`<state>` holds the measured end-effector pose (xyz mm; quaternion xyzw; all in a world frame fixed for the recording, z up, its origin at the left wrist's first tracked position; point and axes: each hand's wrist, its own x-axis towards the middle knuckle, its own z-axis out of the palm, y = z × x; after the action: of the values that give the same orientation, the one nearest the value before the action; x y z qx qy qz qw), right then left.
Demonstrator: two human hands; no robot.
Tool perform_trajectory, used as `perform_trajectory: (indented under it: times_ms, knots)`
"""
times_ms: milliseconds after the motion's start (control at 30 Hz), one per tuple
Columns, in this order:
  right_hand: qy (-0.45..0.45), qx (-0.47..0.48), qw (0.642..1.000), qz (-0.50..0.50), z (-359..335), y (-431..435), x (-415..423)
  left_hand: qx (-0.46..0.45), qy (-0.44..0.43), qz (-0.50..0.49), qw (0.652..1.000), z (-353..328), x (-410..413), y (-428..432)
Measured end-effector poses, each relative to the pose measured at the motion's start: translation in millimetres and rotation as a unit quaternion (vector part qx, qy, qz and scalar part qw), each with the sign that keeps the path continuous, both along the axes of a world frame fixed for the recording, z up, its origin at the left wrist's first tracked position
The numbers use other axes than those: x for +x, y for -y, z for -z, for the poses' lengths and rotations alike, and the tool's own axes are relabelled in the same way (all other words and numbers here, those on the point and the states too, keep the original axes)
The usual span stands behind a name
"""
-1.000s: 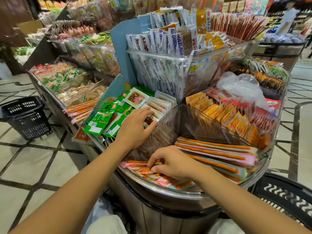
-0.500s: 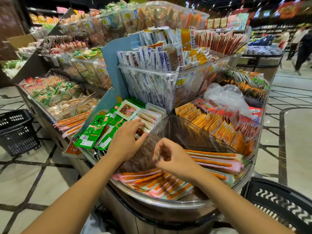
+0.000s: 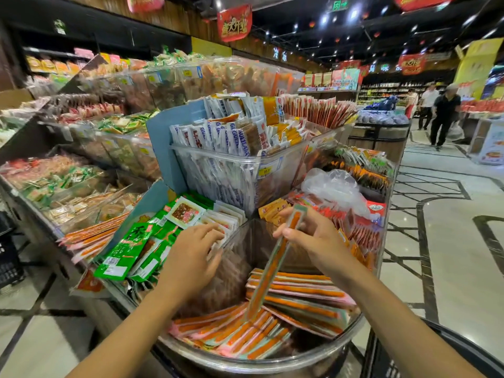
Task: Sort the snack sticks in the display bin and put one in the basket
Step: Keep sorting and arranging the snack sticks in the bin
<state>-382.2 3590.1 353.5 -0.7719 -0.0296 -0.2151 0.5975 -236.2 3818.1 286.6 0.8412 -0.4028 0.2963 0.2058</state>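
black basket [image 3: 474, 350] cut off by bottom-right edge; snack stick [image 3: 268, 271] motion-blurred, print unreadable; left hand [image 3: 191, 257] fingertips blurred

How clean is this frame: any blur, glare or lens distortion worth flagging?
Head view: motion blur smears the shelves on the picture's left and softens the snack stick in the right hand; ceiling lights streak; the clear bin wall carries hazy reflections; wide-angle bending curves the floor lines near the right edge.
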Motion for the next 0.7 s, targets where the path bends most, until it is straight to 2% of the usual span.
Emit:
perform_trajectory:
  times_ms: [33, 100, 167, 200, 367, 533, 700]
  knots:
    - [0.006, -0.002, 1.000, 0.006, -3, 3, 0, -0.028, -0.017, 0.025, 0.999, -3, -10, 8]
    - [0.015, -0.003, 1.000, 0.010, -8, 7, 0, -0.088, -0.145, 0.076, 0.983, -7, -36, 23]
    - [0.027, 0.007, 1.000, 0.011, -12, 7, -1, -0.127, -0.303, 0.136, 0.935, -5, -57, 37]
    - [0.031, 0.017, 0.999, 0.013, -13, 6, -2, -0.129, -0.348, 0.156, 0.915, 0, -64, 43]
    - [0.031, 0.031, 0.998, 0.034, -11, 6, 0, -0.135, -0.414, 0.166, 0.885, 27, -70, 49]
    - [0.043, 0.044, 0.994, 0.088, -12, 8, 5, -0.118, -0.444, 0.203, 0.865, 28, -74, 50]
    - [0.070, 0.034, 0.987, 0.143, -7, 11, 10, -0.063, -0.446, 0.204, 0.869, 29, -74, 50]
